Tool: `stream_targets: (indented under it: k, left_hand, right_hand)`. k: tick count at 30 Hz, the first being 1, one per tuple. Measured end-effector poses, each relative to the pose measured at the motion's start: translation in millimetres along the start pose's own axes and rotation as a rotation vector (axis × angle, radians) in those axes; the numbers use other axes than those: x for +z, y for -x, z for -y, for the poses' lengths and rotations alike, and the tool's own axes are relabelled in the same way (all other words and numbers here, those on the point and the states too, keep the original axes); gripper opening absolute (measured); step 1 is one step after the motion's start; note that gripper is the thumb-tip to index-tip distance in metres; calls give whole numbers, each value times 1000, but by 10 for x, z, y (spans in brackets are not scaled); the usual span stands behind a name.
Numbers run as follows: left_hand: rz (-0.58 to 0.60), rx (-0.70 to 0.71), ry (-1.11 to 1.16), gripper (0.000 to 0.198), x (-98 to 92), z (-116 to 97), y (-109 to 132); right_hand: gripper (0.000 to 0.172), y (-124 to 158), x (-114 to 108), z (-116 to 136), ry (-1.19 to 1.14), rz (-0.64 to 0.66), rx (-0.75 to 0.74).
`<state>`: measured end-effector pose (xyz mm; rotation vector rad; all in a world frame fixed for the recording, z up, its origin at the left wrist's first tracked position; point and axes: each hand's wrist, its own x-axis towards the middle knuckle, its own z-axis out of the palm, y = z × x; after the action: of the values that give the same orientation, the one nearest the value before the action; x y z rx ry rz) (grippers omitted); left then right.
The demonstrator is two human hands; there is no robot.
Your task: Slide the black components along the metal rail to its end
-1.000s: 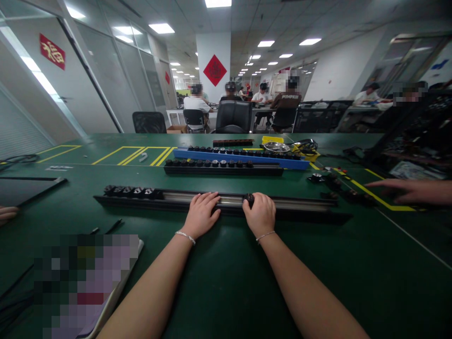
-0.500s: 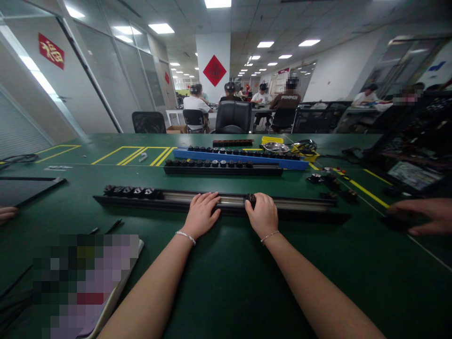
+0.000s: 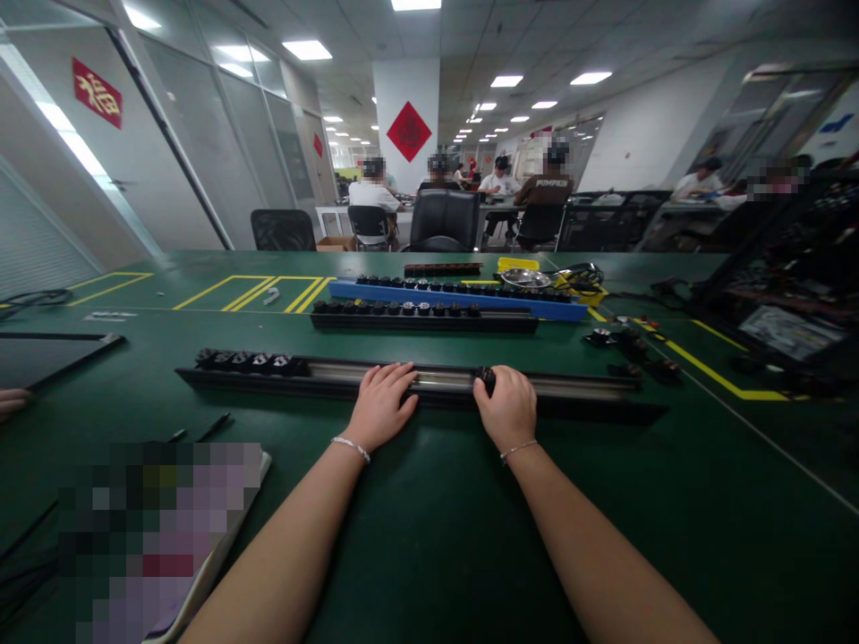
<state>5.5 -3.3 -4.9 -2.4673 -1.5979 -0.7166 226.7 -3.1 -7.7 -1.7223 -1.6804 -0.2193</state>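
A long black rail (image 3: 591, 390) with a pale metal channel lies across the green table in front of me. My left hand (image 3: 384, 398) rests flat on its middle, fingers stretched out. My right hand (image 3: 508, 404) grips a small round black part (image 3: 486, 380) at the rail's channel, thumb in front and fingers behind. The part's lower side is hidden, so I cannot tell how it sits in the channel. Several similar black parts with silvery tops (image 3: 242, 360) stand in a row at the rail's left end.
Behind lie a shorter black rail (image 3: 429, 324) and a blue rail (image 3: 564, 309), both carrying rows of black parts. Loose black parts (image 3: 634, 344) are at the right. A metal dish (image 3: 527, 280) stands farther back. Another person's hand (image 3: 12, 402) shows at the left edge.
My right hand and the small black part have shifted slightly right along the rail. Another person's hand at the right has left the view. My left hand stays put.
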Motion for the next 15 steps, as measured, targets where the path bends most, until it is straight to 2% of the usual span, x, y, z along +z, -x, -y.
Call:
stream_targets:
  k: [15]
  left_hand:
    - [11,-9,-9,39,-9,-7,-3]
  right_hand:
    - [29,-7,-32,-56,13,-12,16]
